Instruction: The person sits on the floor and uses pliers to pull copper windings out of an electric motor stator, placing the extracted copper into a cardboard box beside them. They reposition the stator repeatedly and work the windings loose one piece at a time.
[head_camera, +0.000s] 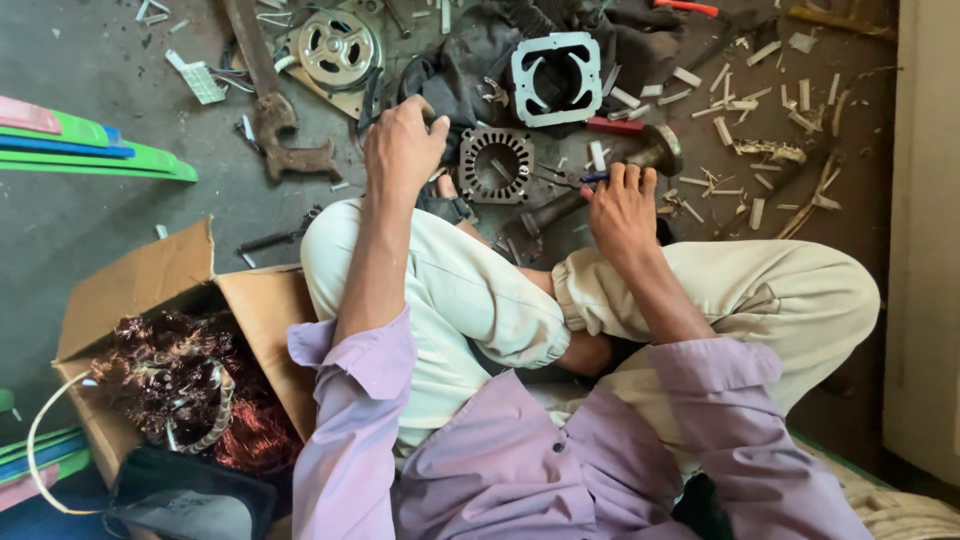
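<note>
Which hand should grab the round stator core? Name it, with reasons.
Left. The left hand sits right beside the stator core; the right hand grips a blue-handled tool.

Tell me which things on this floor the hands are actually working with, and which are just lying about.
In hand:
- left hand on dark cloth
- right hand gripping a blue-handled tool
- round grey slotted metal stator core between them

Lying about:
- rusty pipe wrench
- square pale metal frame
- cardboard box of copper wire
- green plastic strips
- pale wooden slivers
</note>
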